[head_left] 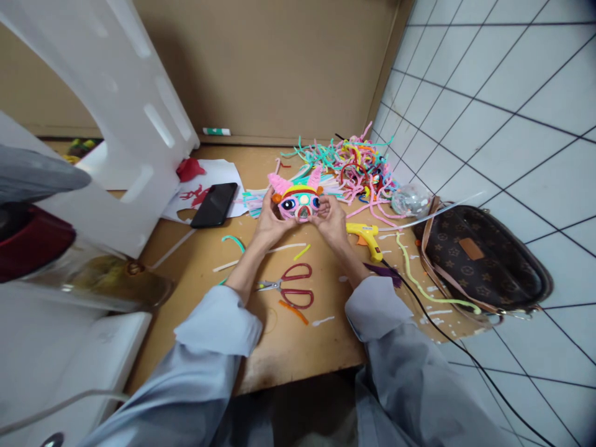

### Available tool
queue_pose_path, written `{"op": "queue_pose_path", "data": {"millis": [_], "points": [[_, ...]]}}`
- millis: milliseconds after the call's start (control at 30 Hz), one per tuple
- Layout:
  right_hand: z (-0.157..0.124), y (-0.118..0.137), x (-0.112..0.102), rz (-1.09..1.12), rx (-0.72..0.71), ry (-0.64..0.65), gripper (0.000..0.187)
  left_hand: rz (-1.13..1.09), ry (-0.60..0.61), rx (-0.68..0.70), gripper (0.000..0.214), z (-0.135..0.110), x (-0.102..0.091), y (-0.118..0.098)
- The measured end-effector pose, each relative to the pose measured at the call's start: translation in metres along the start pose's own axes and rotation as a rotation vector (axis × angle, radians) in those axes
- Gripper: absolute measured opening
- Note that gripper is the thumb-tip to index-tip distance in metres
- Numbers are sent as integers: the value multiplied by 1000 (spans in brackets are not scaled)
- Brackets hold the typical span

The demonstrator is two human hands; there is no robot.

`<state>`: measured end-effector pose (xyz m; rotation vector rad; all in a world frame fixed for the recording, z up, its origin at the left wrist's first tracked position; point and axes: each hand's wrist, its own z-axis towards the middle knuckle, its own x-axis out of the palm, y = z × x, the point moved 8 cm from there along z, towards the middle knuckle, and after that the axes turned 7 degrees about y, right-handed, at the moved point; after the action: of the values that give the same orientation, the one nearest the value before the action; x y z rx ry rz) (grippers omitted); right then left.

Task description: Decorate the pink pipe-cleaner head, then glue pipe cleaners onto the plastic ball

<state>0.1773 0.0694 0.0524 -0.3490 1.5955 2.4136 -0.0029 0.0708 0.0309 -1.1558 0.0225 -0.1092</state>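
Between my two hands is a colourful animal-head craft (299, 202) with pink ears, big dark eyes and a yellow and red band, seemingly made of pipe cleaners. My left hand (272, 218) grips its left side, fingers behind and thumb along the lower edge. On the other side my right hand (331, 217) holds it with thumb and curled fingers near the mouth and cheek. Red-handled scissors (291, 286) lie on the table below. A yellow hot glue gun (365, 238) rests just right of my right hand.
A tangled heap of pipe cleaners (358, 164) lies at the back. On the left a black phone (214, 205) sits on white paper (227, 172). A brown handbag (488, 254) stands at the right by the tiled wall (507, 81). The glue gun's black cord (447, 335) runs off the table.
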Motion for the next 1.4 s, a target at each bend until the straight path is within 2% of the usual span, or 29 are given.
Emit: {"op": "queue_pose_path", "data": {"millis": [267, 633, 900, 1400], "points": [[-3, 1, 1, -151, -89, -8, 44, -15, -18, -4, 120, -1, -2, 0], [-7, 8, -3, -165, -22, -53, 75, -27, 51, -21, 119, -4, 0, -4], [-8, 9, 1, -179, -43, -57, 75, -36, 59, 20, 121, -4, 2, -8], [-8, 7, 5, -213, -110, -99, 81, 4, 14, -12, 126, -6, 2, -8]]}}
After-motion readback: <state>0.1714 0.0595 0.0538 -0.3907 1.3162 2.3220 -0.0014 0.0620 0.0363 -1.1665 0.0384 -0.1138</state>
